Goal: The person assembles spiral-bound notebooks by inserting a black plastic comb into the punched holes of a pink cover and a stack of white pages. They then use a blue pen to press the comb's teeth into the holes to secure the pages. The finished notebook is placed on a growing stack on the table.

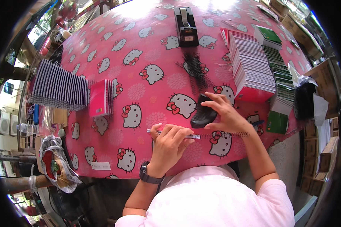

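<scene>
My left hand (170, 138) is closed around a thin notebook (193, 136) held edge-on, near the front of the table. A dark wire coil (231, 134) runs out to the right from the notebook's edge. My right hand (227, 115) has its fingers apart over the right side of a black, smooth, rounded object (204, 113); its kind I cannot make out. The fingertips seem to touch its upper end, and the thumb is by its lower end, just above the coil. Beyond it lies a heap of loose black coils (195, 70).
A pink patterned cloth (140, 89) covers the table. At left stand stacked spiral notebooks (58, 87) and pink-covered ones (99, 98). Rows of red (250, 64) and green booklets (278, 123) fill the right. A black tape dispenser (186, 28) stands at the back.
</scene>
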Motion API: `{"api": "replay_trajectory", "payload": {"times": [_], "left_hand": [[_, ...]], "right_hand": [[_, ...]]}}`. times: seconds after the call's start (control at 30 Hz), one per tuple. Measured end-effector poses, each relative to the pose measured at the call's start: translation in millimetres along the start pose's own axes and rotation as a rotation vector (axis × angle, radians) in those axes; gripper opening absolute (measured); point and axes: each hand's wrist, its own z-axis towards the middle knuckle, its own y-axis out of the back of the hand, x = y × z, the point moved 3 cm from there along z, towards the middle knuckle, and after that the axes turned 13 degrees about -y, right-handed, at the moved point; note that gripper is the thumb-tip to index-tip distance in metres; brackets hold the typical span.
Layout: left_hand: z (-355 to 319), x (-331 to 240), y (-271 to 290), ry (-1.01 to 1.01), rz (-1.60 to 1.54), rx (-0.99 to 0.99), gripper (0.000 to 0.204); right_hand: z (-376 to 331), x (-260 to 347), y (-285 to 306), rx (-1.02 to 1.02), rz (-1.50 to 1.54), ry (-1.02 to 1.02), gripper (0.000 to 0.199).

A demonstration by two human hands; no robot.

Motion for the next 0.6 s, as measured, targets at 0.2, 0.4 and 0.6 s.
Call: {"api": "replay_trajectory", "payload": {"times": [0.2, 0.4, 0.6], "left_hand": [[1, 8, 0, 0.031, 0.047, -0.097, 0.018], [3, 5, -3, 0.072, 0.089, -0.153, 0.017], [-2, 5, -5, 0.059, 0.101, -0.171, 0.018]], "right_hand": [[-22, 57, 29, 0.071, 0.213, 0.115, 0.023], [-23, 62, 9, -0.177, 0.129, 0.102, 0.015], [-20, 59, 3, -0.048, 0.104, 0.145, 0.015]]}}
